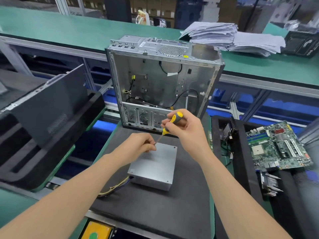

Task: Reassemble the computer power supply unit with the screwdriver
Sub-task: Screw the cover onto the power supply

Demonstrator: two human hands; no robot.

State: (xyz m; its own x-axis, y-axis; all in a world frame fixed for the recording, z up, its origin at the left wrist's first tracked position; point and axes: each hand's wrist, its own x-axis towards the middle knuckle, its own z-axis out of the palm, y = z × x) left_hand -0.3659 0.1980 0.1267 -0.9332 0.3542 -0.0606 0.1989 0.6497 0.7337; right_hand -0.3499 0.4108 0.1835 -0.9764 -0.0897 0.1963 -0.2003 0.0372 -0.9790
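The left hand (141, 144) hides the screwdriver (166, 130) tip

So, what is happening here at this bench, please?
A person holds the screwdriver in the right hand, and the left hand pinches its shaft near the tip, above a far corner of the grey power supply unit. The unit lies on a black mat, in front of an open computer case.

Two hands, left hand (141, 144), right hand (187, 131); one screwdriver (173, 120), one power supply (155, 163), one case (155, 78), one motherboard (278, 145)
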